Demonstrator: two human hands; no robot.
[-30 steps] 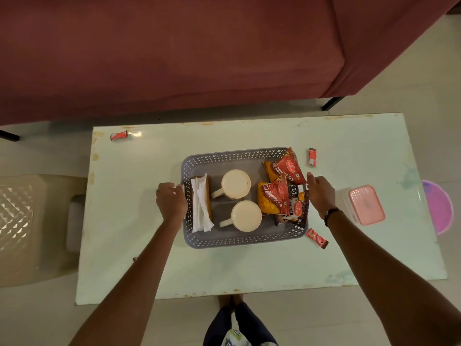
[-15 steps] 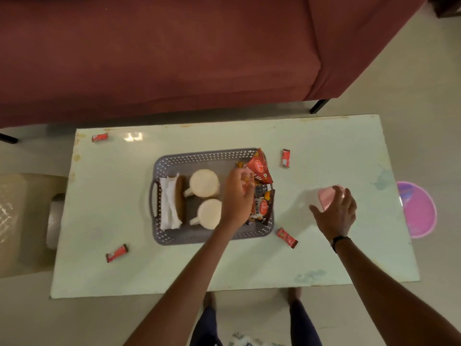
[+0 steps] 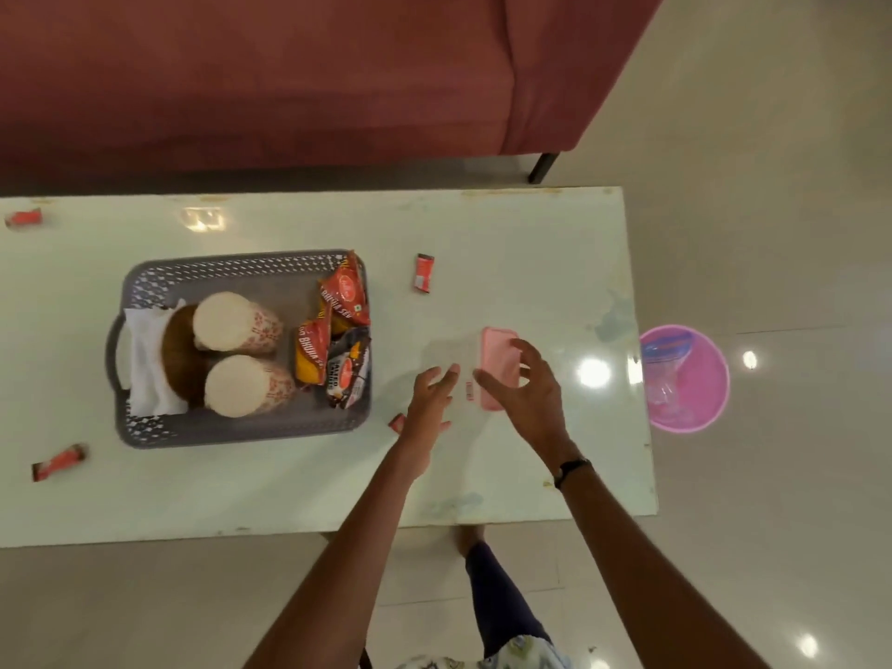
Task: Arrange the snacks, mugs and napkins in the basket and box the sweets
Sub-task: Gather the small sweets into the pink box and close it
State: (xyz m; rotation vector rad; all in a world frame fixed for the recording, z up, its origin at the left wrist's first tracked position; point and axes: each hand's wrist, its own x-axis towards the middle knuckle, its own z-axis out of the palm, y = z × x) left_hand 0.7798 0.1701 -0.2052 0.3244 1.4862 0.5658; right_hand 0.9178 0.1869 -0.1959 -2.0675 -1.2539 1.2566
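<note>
A grey basket (image 3: 241, 432) on the table holds white napkins (image 3: 145, 369), two cream mugs (image 3: 227, 321) (image 3: 241, 386) and red and orange snack packets (image 3: 345, 294) (image 3: 311, 352). To its right stands a clear box (image 3: 449, 352). My right hand (image 3: 531, 398) grips its pink lid (image 3: 497, 359), which is tilted up on edge. My left hand (image 3: 427, 408) is open with fingers apart at the box's near left side. Red-wrapped sweets lie loose: one (image 3: 425, 272) behind the box, one (image 3: 397, 422) partly under my left hand, two at the far left (image 3: 24, 218) (image 3: 58, 462).
The pale green table (image 3: 507, 263) ends just right of the box. A pink bin (image 3: 695, 379) with a plastic bottle in it stands on the floor beyond that edge. A maroon sofa (image 3: 289, 89) runs along the far side.
My left hand left the snack packets in the basket and moved right to the box. My right hand closed on the pink lid and tipped it up. The view shifted right.
</note>
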